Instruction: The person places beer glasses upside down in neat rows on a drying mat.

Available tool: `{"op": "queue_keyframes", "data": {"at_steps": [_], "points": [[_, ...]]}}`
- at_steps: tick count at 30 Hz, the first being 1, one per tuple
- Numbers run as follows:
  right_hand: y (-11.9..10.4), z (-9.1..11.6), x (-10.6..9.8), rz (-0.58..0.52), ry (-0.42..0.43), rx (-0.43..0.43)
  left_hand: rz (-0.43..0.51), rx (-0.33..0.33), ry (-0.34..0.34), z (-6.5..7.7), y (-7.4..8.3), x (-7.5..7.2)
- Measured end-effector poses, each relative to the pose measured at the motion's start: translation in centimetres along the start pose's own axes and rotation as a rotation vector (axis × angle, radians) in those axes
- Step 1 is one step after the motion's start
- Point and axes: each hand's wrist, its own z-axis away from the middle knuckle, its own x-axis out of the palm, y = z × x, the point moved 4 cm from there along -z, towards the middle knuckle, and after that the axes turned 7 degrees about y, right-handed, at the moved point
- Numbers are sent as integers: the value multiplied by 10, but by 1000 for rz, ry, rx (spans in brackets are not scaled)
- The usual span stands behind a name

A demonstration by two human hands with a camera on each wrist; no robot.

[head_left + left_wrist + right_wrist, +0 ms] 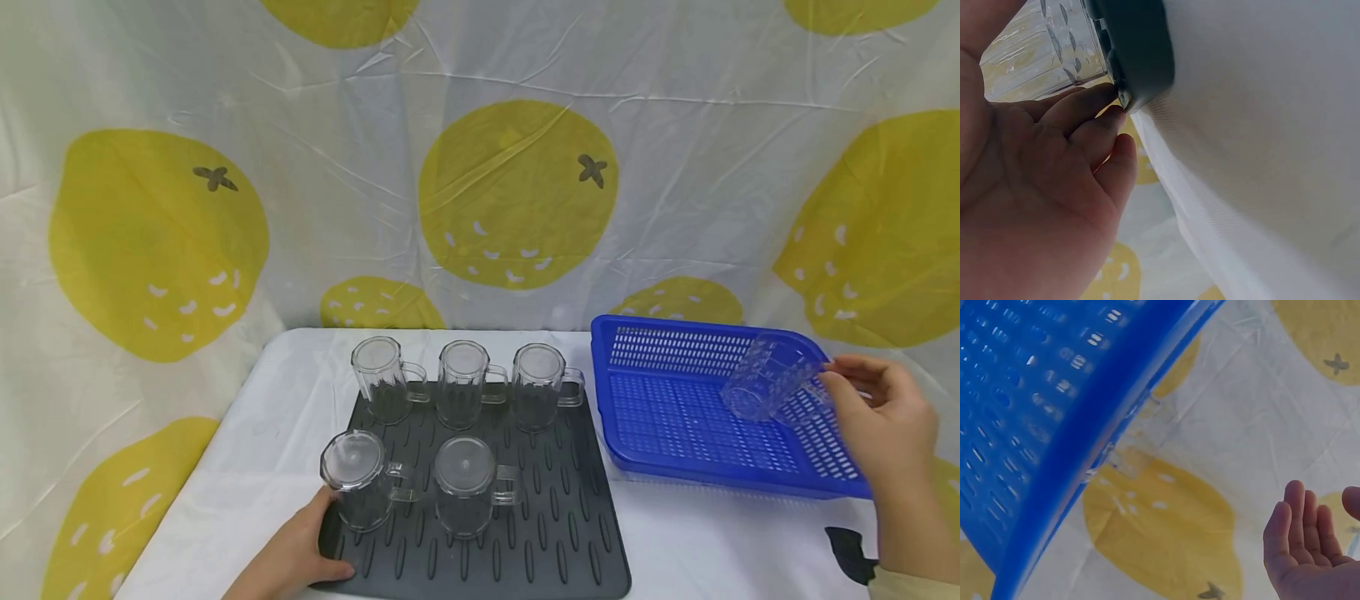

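Note:
In the head view my left hand (296,542) rests at the left edge of the dark grey ribbed mat (540,542), thumb on its near corner and fingers beside a clear glass mug (356,492). The left wrist view has these fingertips (1116,94) right at the mat's edge. A second upside-down mug (465,487) stands to its right, with three more behind. My right hand (881,417) is over the right rim of the blue basket (697,475), beside a glass mug (765,383) lying tilted inside. In the right wrist view its fingers (1297,531) are loosely bent, holding nothing visible.
A white cloth (255,400) covers the table. Behind it hangs a white curtain (330,192) with yellow lemons. A dark leaf print (847,550) shows near the right forearm. The basket stands right of the mat, near the curtain.

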Motion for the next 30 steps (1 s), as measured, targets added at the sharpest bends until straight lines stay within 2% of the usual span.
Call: {"op": "queue_keyframes", "data": {"at_steps": [8, 13, 17, 20, 24, 30], "points": [[18, -12, 6, 51, -43, 56, 7, 25, -1, 0, 0, 3], [37, -22, 16, 104, -105, 100, -3, 53, -1, 1, 0, 3], [51, -30, 22, 118, -170, 104, -15, 81, 6, 1, 0, 2], [60, -34, 25, 126, -255, 82, -23, 95, 9, 1, 0, 1], [77, -40, 28, 123, -363, 80, -22, 82, 2, 1, 0, 1], [91, -46, 30, 97, -395, 146, -29, 84, 6, 0, 2, 1]]}}
